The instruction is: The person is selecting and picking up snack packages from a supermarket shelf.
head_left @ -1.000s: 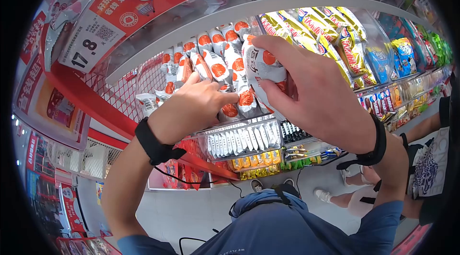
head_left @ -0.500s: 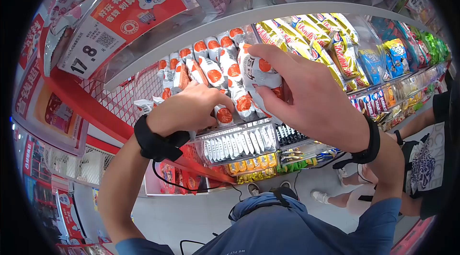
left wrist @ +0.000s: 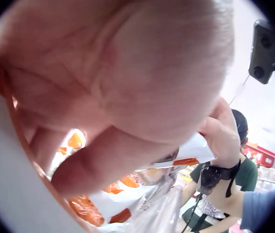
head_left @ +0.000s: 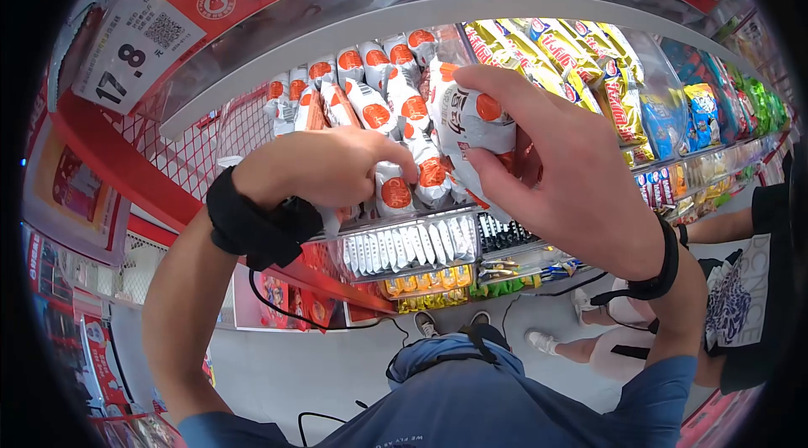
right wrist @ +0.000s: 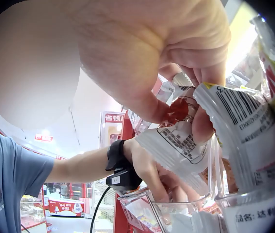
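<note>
My right hand [head_left: 560, 162] pinches a white snack packet [head_left: 473, 116] with orange-red circles between thumb and fingers, at the right side of a clear bin. In the right wrist view that packet [right wrist: 188, 141] shows a tapered, crimped end. My left hand [head_left: 324, 166] reaches into the bin's front left, its fingers bent down among similar white packets [head_left: 379, 116]. Its index finger lies beside a packet [head_left: 394, 191] near the front wall. In the left wrist view a large white, orange-edged surface stands close beside the fingers [left wrist: 84, 165]; I cannot tell whether they grip it.
Yellow packets [head_left: 581, 53] fill the neighbouring bin at right. Lower shelf rows hold small white packets [head_left: 408, 248]. A grey shelf edge [head_left: 421, 17] and a price sign [head_left: 143, 36] overhang the bin. Another person [head_left: 732, 296] stands at right.
My left hand has come down toward the bin's front, its wrist turning and its fingers leaving the reddish-brown packets. My right hand keeps hold of its packet. The head view has shifted slightly.
</note>
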`<state>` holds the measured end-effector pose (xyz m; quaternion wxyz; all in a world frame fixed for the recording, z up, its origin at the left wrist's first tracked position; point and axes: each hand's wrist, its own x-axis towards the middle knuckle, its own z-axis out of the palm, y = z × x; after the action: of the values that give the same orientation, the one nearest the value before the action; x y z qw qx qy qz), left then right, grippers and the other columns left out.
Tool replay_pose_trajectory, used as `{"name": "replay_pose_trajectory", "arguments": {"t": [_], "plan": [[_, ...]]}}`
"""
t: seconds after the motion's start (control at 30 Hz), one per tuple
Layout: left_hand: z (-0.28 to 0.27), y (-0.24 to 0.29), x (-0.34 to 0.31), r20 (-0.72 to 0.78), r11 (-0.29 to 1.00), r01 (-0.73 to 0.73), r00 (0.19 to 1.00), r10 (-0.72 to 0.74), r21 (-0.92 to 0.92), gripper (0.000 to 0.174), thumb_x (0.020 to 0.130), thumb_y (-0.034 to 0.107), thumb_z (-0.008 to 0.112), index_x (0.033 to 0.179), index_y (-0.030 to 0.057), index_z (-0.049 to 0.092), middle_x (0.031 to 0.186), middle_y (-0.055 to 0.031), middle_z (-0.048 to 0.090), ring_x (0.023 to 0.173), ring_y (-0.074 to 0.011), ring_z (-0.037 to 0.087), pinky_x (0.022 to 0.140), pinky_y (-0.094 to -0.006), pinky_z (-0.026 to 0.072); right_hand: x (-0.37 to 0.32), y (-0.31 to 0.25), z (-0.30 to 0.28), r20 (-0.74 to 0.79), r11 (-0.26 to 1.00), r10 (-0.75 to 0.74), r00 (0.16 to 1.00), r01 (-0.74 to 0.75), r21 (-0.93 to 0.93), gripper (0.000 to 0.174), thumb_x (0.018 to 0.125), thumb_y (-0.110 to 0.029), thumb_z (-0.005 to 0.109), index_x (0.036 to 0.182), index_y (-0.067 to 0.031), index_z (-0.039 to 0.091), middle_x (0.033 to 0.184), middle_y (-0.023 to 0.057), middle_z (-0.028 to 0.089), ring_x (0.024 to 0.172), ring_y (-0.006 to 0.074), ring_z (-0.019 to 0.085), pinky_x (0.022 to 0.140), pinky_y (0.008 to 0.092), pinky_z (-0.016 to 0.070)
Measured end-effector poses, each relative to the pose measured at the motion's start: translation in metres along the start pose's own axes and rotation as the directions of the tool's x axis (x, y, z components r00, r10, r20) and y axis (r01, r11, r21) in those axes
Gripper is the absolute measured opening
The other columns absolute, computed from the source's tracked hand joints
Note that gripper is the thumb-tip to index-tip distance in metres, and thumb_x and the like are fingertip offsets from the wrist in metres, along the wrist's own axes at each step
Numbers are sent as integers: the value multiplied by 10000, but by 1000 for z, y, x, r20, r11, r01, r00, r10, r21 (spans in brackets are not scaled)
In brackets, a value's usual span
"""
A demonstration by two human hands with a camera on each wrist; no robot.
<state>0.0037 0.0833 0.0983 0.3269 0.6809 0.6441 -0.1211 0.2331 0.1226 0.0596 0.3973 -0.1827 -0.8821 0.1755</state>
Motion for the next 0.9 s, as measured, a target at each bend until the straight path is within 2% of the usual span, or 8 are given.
{"name": "replay_pose_trajectory", "arguments": {"t": [0.03,0.13,0.23,0.43,0.63,0.73,0.8,0.9], "plan": [[-2,3,-1,102,998,53,994,-50,-23,520,796,-19,535,1285,145,601,982,-143,672,925,-209,661,790,-341,519,0,0,0,4,1000,7,1000,-7,1,479,840,-83,689,1298,-75,551,872,101,653,645,146,628,579,276,525],[3,12,2,119,898,-47,993,-6,438,623,771,-14,511,1366,171,531,995,-153,673,910,-255,675,780,-370,520,0,-1,0,10,1000,26,1000,-26,1,479,839,-85,691,1298,-75,553,875,101,653,643,145,626,579,278,524],[10,6,12,87,925,-113,992,87,362,631,773,7,507,1381,176,516,1009,-160,675,883,-288,679,775,-388,524,0,-2,-1,15,1000,20,1000,-20,-1,481,841,-87,691,1300,-76,549,873,100,650,644,147,625,583,282,523],[0,12,-7,113,988,108,986,-120,108,652,784,-26,480,1404,176,464,1057,-144,677,792,-245,686,674,-357,547,-1,1,-3,48,999,49,998,-50,20,501,843,-83,684,1319,-76,526,860,101,635,647,161,621,594,287,521],[-2,9,8,133,996,73,989,-66,-47,673,763,-62,465,1409,120,435,1093,-137,677,740,-186,679,638,-294,556,-6,0,-3,38,998,58,998,-57,-29,513,837,-77,682,1326,-74,524,846,102,630,650,172,620,595,287,519],[-5,17,5,157,992,109,983,-99,-61,673,764,-54,481,1416,107,420,1088,-135,681,813,-199,683,684,-341,561,-7,0,-1,44,998,56,997,-55,-17,514,834,-79,685,1324,-82,530,847,102,640,647,167,626,596,288,522],[7,-5,9,24,991,-81,997,79,103,638,792,-46,480,1406,127,476,1025,-150,693,892,-263,677,761,-407,542,-6,1,-1,32,999,36,999,-36,8,513,832,-81,687,1322,-88,534,848,103,646,643,163,630,597,290,525],[17,4,-15,-177,923,-136,961,211,360,510,842,4,502,1328,134,590,953,-116,704,893,-293,662,950,-449,441,-3,2,0,33,1000,14,999,-15,14,503,832,-88,688,1314,-89,543,841,105,652,639,154,632,595,289,527]]}}
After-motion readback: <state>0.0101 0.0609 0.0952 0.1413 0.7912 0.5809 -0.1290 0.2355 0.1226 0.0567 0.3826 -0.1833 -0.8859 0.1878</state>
